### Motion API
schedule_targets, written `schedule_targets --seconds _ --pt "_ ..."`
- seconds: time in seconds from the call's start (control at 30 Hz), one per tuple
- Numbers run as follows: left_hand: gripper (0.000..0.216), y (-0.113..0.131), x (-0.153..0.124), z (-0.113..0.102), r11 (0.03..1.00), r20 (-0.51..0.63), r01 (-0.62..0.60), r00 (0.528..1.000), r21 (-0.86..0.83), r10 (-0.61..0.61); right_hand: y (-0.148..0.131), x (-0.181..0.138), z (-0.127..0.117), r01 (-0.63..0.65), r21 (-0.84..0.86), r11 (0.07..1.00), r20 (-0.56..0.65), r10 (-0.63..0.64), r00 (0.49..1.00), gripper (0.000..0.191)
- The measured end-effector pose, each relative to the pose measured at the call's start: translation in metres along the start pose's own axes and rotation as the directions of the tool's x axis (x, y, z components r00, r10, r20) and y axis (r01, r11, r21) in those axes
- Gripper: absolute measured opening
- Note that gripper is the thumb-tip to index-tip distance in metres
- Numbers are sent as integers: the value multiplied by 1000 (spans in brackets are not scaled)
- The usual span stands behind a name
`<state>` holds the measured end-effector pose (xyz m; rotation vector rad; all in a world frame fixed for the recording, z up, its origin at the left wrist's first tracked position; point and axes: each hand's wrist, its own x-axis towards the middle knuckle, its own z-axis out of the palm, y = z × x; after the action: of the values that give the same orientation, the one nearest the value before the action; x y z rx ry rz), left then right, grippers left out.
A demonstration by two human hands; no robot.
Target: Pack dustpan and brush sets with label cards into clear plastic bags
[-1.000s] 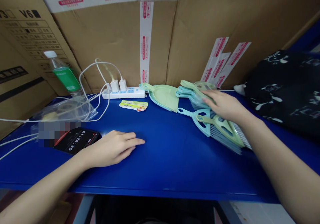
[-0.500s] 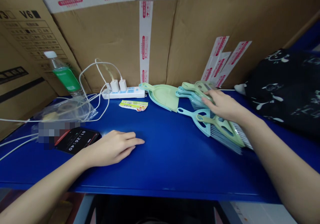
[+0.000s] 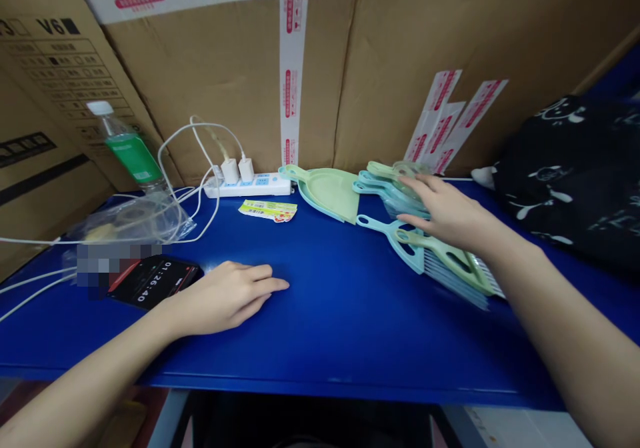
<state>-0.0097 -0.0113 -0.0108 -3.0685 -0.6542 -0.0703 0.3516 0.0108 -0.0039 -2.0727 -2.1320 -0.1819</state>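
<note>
Plastic-wrapped bundle [image 3: 390,189] of green and blue handles lies, in the head view, just ahead and to the left of our right hand [image 3: 445,213], whose fingers reach across its near end and hide part of it. That hand has its thumb and fingers apart; we cannot tell whether the fingertips touch the wrap, and glare and overlap leave the bundle's contents hard to make out. Below the right hand lie a blue brush [image 3: 386,227] and a green brush [image 3: 439,249] that overlaps it; our wrist and forearm cover part of the green one, and the bristles are blurred. Farther left of the right hand, a green dustpan [image 3: 333,191] rests on a blue dustpan [image 3: 320,208], of which we see little beyond an edge and the handle tip. Our left hand [image 3: 237,298] rests on the blue table [image 3: 325,348], fingers loosely extended, thumb tucked low. Just left of it lies a phone [image 3: 155,281], partly hidden by our forearm and by a pixelated patch. Ahead of the left hand we see a torn wrapper [image 3: 267,209] and a power strip [image 3: 274,185]. Right of our right hand, a dark printed bag [image 3: 575,188] is cut off by the frame.
</note>
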Motion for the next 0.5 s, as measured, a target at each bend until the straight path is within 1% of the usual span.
schedule_targets --seconds 0.13,0.27,0.37,0.5 --pt "34 0 0 2 1000 5 -4 1000 11 4 5 0 0 119 -83 989 -28 -122 992 59" --pt "34 0 0 2 1000 5 -5 1000 24 5 4 0 -12 167 -161 973 -35 -175 984 40" --pt "34 0 1 1 1000 14 1 1000 25 -2 -1 -2 -21 184 -165 969 34 -181 983 27" --pt "34 -1 2 1 1000 7 -3 1000 18 3 -5 -5 -25 171 -67 983 177 -157 972 26"
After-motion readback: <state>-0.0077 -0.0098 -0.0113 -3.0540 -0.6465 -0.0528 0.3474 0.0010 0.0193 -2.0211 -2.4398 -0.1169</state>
